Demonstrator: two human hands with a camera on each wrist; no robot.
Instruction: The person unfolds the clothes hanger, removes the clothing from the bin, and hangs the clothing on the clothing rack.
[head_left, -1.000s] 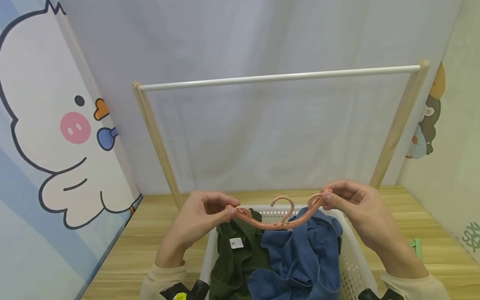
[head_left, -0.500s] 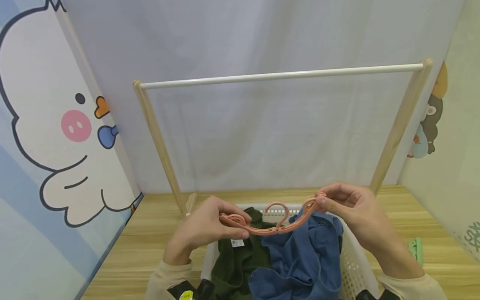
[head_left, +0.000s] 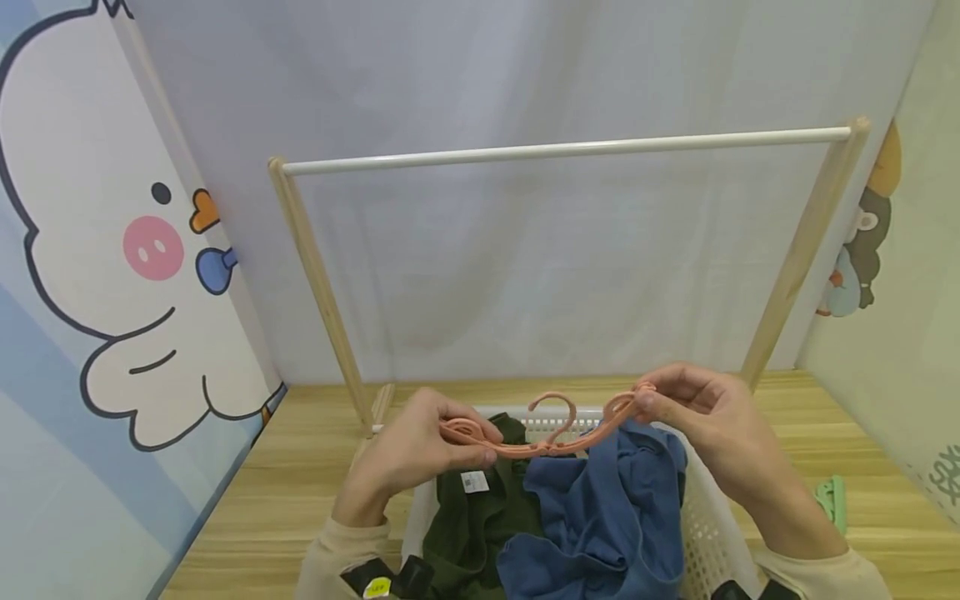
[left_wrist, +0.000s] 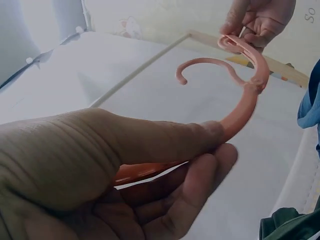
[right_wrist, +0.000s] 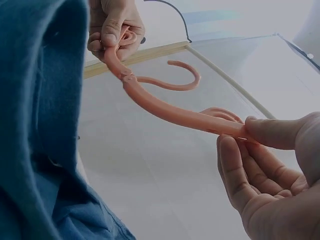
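A pink plastic clothes hanger (head_left: 551,450) is held level over the basket, its hook pointing up. My left hand (head_left: 420,446) grips its left arm, thumb along the front and fingers behind, as the left wrist view shows. At the other end, my right hand (head_left: 701,417) pinches the tip between thumb and fingers. Under the hanger, a dark green garment (head_left: 480,525) with a white label lies on the left of the white basket (head_left: 712,533). A blue garment (head_left: 607,517) lies bunched on the right; its cloth also looms large in the right wrist view.
Behind the basket stands a rack with a white rail (head_left: 562,150) on wooden posts (head_left: 318,283). A green plastic piece (head_left: 832,502) lies on the wooden tabletop (head_left: 277,483) by my right forearm. Cartoon-printed panels flank both sides, with a pale curtain behind.
My left hand has slid inward from the hanger's left tip and now grips further along that arm. The right end has shifted slightly left, with my right hand still pinching it.
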